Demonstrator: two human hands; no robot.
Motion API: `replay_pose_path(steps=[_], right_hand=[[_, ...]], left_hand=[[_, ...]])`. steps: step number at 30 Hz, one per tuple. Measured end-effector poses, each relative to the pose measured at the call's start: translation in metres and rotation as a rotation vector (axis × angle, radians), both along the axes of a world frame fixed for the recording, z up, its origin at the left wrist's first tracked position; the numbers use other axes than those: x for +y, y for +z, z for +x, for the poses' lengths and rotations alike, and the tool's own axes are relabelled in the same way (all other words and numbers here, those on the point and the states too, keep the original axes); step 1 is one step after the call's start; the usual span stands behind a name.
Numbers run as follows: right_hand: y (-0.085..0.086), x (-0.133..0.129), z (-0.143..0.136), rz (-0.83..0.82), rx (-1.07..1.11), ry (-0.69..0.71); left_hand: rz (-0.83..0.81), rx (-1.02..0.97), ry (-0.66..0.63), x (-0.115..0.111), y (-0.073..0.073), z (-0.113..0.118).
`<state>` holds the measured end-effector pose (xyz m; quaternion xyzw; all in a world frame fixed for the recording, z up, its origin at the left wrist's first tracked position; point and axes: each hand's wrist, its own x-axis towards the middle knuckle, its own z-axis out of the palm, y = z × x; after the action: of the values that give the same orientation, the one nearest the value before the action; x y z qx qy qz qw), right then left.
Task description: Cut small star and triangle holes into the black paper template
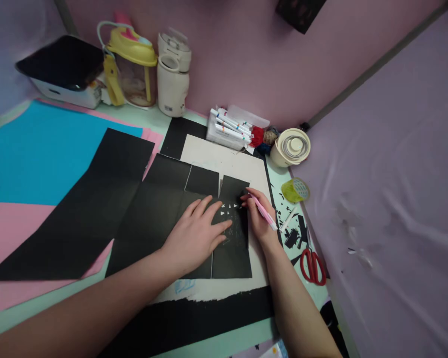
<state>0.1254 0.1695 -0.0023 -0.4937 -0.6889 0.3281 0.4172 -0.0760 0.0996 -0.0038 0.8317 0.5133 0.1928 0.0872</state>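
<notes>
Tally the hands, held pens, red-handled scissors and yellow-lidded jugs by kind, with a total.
Hands, left hand and right hand: 2
Held pens, pink pen: 1
Red-handled scissors: 1
Yellow-lidded jug: 1
Total: 5

Two hands (196,236), one pink tool (263,213), one pair of scissors (312,267) and (bunched up) seemingly three yarn balls (257,136).

No legible text; mark (168,108) on the white bottle (173,82) — too blurred.
</notes>
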Motion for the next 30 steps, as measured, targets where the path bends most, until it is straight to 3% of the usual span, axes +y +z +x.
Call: replay_pose_path(steps=[16,20,30], right_hand=[[0.012,-0.010,0.002,0.097,0.038,-0.112],[0.016,-0.012,0.002,0.012,0.105,-0.156],[0.019,-0.010,0.001,-0.132,0.166,-0.096]], left_hand=[[0.006,0.051,0.030,0.002,0.001,-0.001],[0.008,0.052,0.023,0.002,0.001,0.000],[-0.020,0.058,0.010,0.002,0.002,0.000]])
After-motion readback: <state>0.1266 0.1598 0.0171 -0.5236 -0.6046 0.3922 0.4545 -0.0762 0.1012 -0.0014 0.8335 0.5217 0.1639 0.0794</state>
